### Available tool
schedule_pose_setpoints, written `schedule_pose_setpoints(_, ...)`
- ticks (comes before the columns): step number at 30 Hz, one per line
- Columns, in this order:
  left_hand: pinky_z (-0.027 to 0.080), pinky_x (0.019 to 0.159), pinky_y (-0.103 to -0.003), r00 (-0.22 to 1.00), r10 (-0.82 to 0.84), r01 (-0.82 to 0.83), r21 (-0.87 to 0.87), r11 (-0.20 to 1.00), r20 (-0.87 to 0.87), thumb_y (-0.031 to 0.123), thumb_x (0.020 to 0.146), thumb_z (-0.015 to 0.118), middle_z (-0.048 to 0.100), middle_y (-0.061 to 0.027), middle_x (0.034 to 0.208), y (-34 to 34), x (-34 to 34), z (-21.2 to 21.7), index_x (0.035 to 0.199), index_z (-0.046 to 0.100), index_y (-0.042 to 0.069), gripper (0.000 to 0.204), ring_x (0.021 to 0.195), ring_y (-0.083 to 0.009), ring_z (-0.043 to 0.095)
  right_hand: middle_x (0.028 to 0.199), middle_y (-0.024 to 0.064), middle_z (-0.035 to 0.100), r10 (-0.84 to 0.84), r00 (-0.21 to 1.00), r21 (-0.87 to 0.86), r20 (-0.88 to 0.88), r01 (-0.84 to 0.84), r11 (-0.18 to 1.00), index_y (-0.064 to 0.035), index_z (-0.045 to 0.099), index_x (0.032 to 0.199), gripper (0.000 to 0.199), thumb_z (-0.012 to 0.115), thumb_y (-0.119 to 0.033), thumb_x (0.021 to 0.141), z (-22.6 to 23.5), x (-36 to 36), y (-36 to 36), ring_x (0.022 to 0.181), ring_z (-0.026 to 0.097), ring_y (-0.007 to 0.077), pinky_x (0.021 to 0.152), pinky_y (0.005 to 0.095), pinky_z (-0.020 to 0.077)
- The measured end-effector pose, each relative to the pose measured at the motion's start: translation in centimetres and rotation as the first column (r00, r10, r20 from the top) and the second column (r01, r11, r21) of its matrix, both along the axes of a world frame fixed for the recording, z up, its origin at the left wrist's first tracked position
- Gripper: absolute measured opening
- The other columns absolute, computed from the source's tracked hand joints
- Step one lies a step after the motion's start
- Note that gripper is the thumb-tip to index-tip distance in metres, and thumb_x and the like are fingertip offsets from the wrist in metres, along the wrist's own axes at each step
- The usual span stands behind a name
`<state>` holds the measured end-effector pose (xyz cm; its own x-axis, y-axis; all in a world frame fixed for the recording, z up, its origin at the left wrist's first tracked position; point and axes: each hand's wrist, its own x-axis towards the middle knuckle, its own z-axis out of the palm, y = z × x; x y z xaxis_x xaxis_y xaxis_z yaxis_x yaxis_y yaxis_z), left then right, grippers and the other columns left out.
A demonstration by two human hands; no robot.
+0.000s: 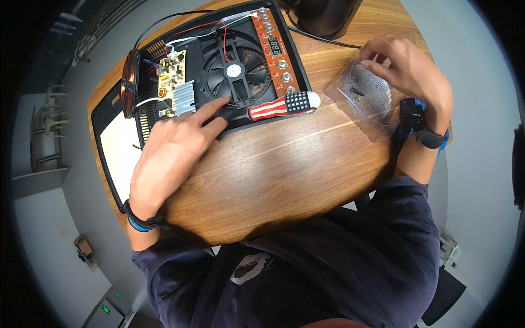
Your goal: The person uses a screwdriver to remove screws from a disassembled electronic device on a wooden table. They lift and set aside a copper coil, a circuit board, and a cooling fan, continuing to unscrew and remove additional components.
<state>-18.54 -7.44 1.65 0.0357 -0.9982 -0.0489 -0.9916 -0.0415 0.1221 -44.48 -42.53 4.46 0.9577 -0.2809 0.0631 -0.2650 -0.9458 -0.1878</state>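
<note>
An opened induction cooker (205, 82) lies at the far left of the table, its black base showing a fan (234, 71), a circuit board with a silver heat sink (184, 98) and an orange display board (278, 60). My left hand (178, 145) is open at the near edge, forefinger stretched onto the rim of the fan. Beside that fingertip a screwdriver (281, 106) with a striped, starred handle rests along the base's edge. My right hand (402, 65) is above a clear plastic tray (374, 123), fingers curled into a pinch; what they hold, if anything, is hidden. Small dark screws (358, 93) lie in the tray.
A round copper coil (130, 82) stands on edge at the base's left side. The cooker's pale panel (117, 153) lies at the table's left edge. A dark container (322, 16) stands at the back, with a black cable (322, 38) near it.
</note>
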Motion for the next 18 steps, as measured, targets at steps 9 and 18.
schedule_pose_setpoints(9, 0.063, 0.105, -0.046, 0.993, 0.016, -0.011, -0.044, 0.999, 0.120, 0.011, 0.088, 0.088, 0.068, -0.0102, 0.162, -0.4, -0.4, 0.7, 0.130, 0.076, 0.006, 0.044, 0.129, -0.0372, 0.074, 0.119, 0.0224, 0.082, 0.285, 0.947, 0.172, -0.145, -0.260, 0.950, -0.0068, 0.071, 0.146, 0.054, 0.081, -0.041, 0.104, -1.0, 4.3, 8.2, 0.105, 0.079, 0.0431, 0.090, 0.0512, 0.0628)
schedule_pose_setpoints(18, 0.055, 0.121, -0.049, 0.999, 0.027, -0.019, -0.168, 0.986, 0.040, 0.015, 0.097, 0.084, 0.063, -0.0141, 0.167, -0.8, -0.7, 0.8, 0.147, 0.072, 0.006, 0.052, 0.146, -0.0402, 0.065, 0.112, 0.0116, 0.063, 0.428, 0.880, 0.178, 0.206, -0.464, 0.868, -0.0002, 0.075, 0.130, 0.035, 0.082, -0.021, 0.103, 0.1, 4.3, 5.0, 0.097, 0.073, 0.0285, 0.090, 0.0391, 0.0619)
